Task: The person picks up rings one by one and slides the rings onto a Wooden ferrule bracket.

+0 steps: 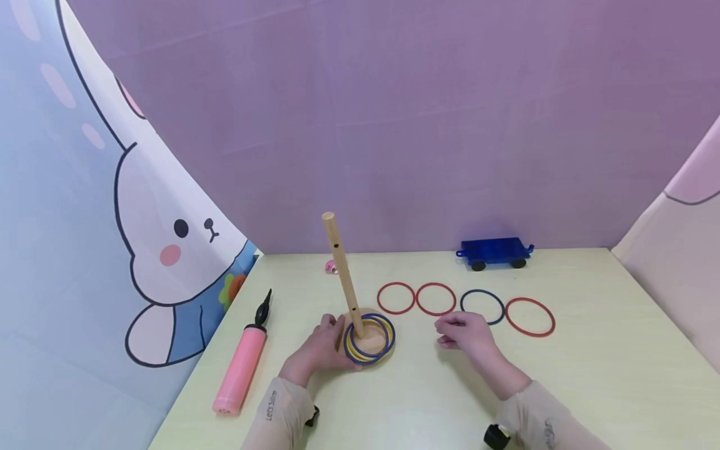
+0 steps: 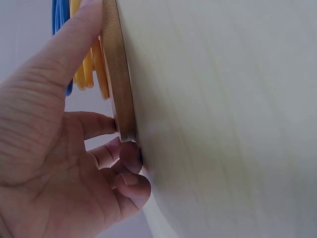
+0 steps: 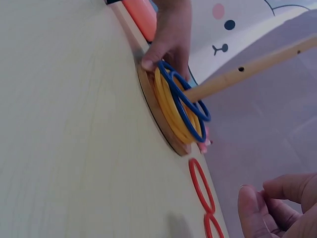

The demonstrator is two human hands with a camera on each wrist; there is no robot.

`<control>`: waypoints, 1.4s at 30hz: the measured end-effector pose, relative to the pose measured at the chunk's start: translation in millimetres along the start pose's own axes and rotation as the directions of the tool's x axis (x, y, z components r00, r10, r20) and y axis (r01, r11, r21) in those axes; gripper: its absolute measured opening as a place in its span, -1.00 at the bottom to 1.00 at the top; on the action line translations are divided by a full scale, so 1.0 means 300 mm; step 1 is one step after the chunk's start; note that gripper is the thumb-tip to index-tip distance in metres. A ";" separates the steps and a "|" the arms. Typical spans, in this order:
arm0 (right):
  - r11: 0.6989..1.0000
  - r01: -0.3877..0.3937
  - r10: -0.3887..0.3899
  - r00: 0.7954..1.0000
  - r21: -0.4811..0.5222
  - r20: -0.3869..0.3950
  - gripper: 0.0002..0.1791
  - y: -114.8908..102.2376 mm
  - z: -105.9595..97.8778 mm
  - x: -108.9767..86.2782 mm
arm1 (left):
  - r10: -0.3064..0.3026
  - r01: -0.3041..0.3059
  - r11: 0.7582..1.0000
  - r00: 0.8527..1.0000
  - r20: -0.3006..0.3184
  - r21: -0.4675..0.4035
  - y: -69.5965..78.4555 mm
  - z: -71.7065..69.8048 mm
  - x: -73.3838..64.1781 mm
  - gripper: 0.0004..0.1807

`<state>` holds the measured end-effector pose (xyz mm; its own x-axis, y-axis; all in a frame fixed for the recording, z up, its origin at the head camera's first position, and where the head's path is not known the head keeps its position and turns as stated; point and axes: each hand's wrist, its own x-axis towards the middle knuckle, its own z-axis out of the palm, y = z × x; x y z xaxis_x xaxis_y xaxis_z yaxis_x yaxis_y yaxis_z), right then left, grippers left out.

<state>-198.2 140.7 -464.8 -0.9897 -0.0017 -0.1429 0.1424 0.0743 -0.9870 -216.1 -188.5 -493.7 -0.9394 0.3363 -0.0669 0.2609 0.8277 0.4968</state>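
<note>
A wooden ring-toss stand has an upright peg [image 1: 344,269] on a round base [image 1: 371,340]. Several yellow rings [image 3: 168,109] and two blue rings [image 3: 204,111] lie loosely stacked around the peg's foot. My left hand [image 1: 322,347] holds the base at its left edge, thumb at the front and fingers by the rim. Above the table, right of the stand, my right hand [image 1: 469,332] has loosely bent fingers with nothing visible between them. Beyond it lie two red rings [image 1: 396,313] side by side, a blue ring [image 1: 481,290] and another red ring [image 1: 530,299].
To the left lies a pink hand pump [image 1: 242,372] with a black nozzle. A blue toy wagon [image 1: 495,252] stands at the back right, near the purple backdrop [image 1: 394,137]. Behind the peg sits a small pink object [image 1: 330,267], partly hidden.
</note>
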 end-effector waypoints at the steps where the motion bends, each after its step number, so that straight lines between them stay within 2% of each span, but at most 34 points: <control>1: 1.000 -0.001 0.001 1.000 -0.007 -0.004 -0.79 0.002 -0.017 -0.002 | -0.001 0.001 1.000 1.000 0.000 0.001 -0.001 0.000 0.000 0.37; 17: 0.989 0.006 -0.019 0.996 -0.147 -0.088 -0.62 0.026 -0.297 -0.021 | -0.022 0.022 1.000 1.000 0.006 0.009 0.001 0.000 -0.004 0.37; 27: 0.986 -0.034 0.009 0.989 -0.165 -0.149 -0.54 0.042 -0.460 -0.017 | -0.022 0.022 1.000 1.000 0.003 0.002 0.006 -0.005 -0.009 0.35; 34: 0.975 -0.050 0.006 0.980 -0.217 -0.200 -0.49 0.062 -0.545 0.004 | -0.012 0.012 1.000 1.000 0.003 0.000 0.002 -0.003 -0.001 0.37; 42: 0.956 -0.102 0.029 0.966 -0.277 -0.257 -0.49 0.088 -0.607 0.027 | -0.015 0.015 1.000 1.000 0.011 0.003 0.000 0.001 0.005 0.36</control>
<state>-204.6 324.1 -478.6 -0.9551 0.2571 -0.1473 0.2335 0.3472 -0.9083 -217.5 -187.7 -494.2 -0.9406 0.3290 -0.0841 0.2476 0.8339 0.4932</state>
